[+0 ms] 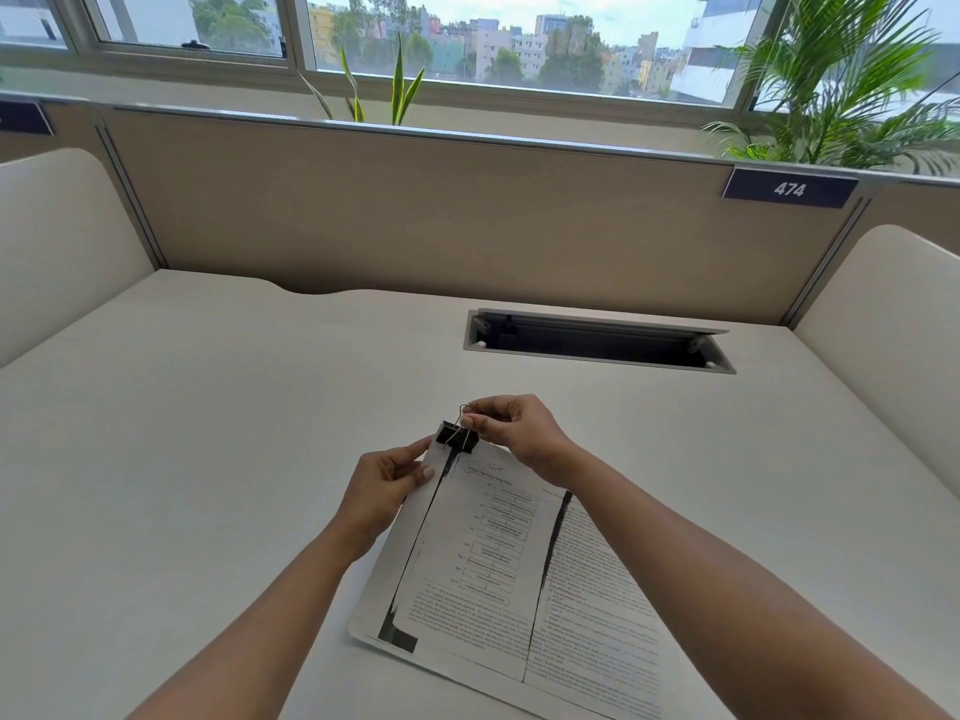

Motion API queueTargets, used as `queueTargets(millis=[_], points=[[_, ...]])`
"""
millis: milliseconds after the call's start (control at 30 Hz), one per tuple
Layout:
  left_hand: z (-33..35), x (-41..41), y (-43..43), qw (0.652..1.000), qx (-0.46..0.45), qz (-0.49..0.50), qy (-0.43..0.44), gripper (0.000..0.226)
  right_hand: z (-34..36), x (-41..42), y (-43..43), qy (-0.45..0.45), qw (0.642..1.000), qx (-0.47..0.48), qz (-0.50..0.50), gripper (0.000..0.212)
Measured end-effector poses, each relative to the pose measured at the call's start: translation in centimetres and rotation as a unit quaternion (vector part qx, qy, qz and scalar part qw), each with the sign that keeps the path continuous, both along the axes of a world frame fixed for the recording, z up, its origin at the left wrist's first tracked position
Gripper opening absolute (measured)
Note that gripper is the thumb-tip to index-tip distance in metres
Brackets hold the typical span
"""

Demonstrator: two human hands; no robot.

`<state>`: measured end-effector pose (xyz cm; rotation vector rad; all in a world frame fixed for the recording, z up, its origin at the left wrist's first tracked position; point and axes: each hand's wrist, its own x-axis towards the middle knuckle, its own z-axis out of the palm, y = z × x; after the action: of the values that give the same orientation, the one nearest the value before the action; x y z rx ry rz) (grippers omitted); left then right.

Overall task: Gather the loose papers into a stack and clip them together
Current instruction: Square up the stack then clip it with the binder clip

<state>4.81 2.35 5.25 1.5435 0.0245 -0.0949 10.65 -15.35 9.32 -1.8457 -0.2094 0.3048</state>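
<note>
Stack of printed papers flat on a pale desk, close to the person, lying slightly askew with its far end toward the partition. Black binder clip seated on the far edge of the stack near its left corner, one wire handle raised. Left hand gripping the stack's left edge just below the clip, thumb on the top sheet, fingers curled round the edge. Right hand pinching the raised wire handle between thumb and forefinger, other fingers loosely curled, wrist over the far right corner of the papers. Further back, well apart from both hands, a long open cable slot sunk into the desk. Behind that, a tan partition with a dark plate reading 474 at its right end. Beyond the partition, a spiky plant and a palm against a window with city buildings outside.
</note>
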Motion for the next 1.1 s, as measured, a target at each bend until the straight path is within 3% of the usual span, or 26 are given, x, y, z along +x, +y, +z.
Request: queueTargets(millis=[700, 900, 1100], points=[[0.0, 0.0, -0.2, 1.0, -0.009, 0.012, 0.002, 0.037, -0.5, -0.1, 0.3, 0.012, 1.0, 0.01, 0.002, 0.034], [-0.6, 0.0, 0.1, 0.999, -0.023, 0.033, 0.017, 0.037, -0.5, -0.3, -0.6, 0.035, 0.996, -0.065, 0.05, 0.06], [-1.3, 0.2, 0.5, 0.996, -0.048, 0.066, 0.04, 0.042, -2.0, 0.2, -3.0, -0.006, 0.977, -0.21, 0.028, 0.051]])
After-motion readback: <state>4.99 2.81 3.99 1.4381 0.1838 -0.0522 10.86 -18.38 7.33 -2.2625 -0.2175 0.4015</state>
